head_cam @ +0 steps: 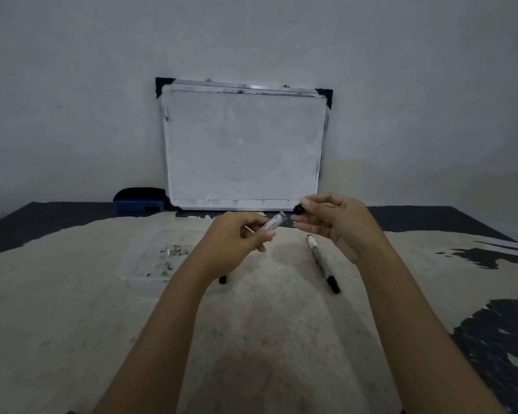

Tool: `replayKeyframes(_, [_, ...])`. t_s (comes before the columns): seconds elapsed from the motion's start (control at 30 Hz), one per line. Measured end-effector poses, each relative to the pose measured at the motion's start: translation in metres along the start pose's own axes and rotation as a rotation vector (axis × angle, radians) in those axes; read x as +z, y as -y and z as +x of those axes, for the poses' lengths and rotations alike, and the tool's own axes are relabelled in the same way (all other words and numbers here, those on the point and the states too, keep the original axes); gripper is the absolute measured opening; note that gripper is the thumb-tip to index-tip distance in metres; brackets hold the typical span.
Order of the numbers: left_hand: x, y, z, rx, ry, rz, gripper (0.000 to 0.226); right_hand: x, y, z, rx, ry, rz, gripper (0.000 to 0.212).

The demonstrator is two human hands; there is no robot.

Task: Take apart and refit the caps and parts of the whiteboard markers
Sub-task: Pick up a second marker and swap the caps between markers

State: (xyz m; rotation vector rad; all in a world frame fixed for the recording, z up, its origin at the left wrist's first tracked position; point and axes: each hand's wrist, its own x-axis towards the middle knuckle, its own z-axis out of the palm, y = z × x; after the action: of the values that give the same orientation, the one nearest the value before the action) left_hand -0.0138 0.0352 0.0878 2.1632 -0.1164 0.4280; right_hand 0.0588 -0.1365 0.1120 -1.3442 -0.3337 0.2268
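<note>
A worn table (72,294) is seen before a grey wall (102,85), with a whiteboard (243,147) leaned at its far edge, a blue eraser (139,200) beside it, and a clear tray (159,258) left of the middle, its contents too blurred to be told. A marker barrel (274,223) is gripped above the middle by the left hand (237,243), and a small black end plug (298,209) is pinched by the right hand (338,222), just apart from the barrel's open end. A second marker (322,262) is laid flat below the right hand, and a black cap (222,279) is half hidden under the left wrist.

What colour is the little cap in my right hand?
Black. The small cap pinched at the right hand fingertips shows best in the head view.
</note>
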Motion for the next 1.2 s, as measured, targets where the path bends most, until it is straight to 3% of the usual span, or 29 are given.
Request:
replayKeyframes(0.33, [-0.002, -0.002, 0.001, 0.014, -0.050, 0.069, 0.021, 0.001, 0.001, -0.003, -0.036, 0.231, -0.237, 0.020])
replayKeyframes(0.63, [-0.002, 0.000, 0.001, 0.030, -0.021, 0.088, 0.017, -0.001, 0.001, -0.005, -0.140, 0.156, -0.375, 0.011])
replayKeyframes(1.2, [0.010, -0.003, 0.006, 0.050, -0.083, -0.071, 0.017, 0.007, -0.005, -0.001, -0.228, 0.111, -0.223, 0.017])
